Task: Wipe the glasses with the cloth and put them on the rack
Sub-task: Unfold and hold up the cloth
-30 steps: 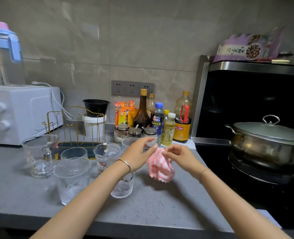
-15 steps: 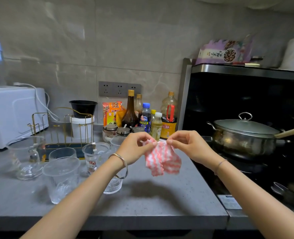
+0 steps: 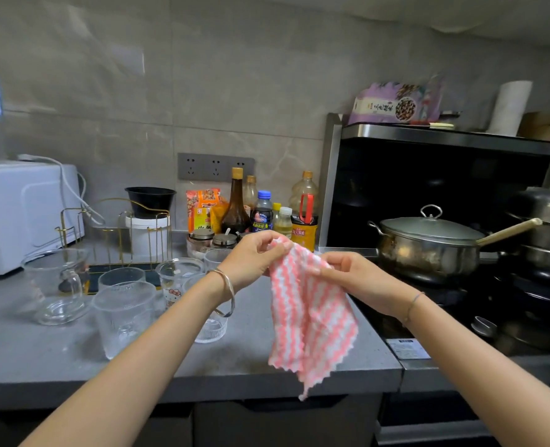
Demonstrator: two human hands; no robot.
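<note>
A pink-and-white striped cloth (image 3: 309,317) hangs unfolded over the counter's front. My left hand (image 3: 254,256) pinches its top corner and my right hand (image 3: 351,279) pinches the upper edge a little to the right. Several clear glasses stand at the left on the grey counter (image 3: 41,356): a ribbed tumbler (image 3: 123,317), a cartoon-print glass (image 3: 178,282), a handled glass mug (image 3: 56,285) and a ribbed glass (image 3: 212,327) partly hidden behind my left forearm. The gold wire rack (image 3: 122,233) stands behind them with no glasses on it.
Sauce bottles (image 3: 235,208) and jars crowd the back wall. A white appliance (image 3: 19,214) sits far left. To the right, a lidded steel pot (image 3: 428,246) rests on the stove, with more stacked pots (image 3: 544,227) beyond.
The bunched cloth has been lifted and shaken out; it now hangs open between both hands. My view has turned to the right.
</note>
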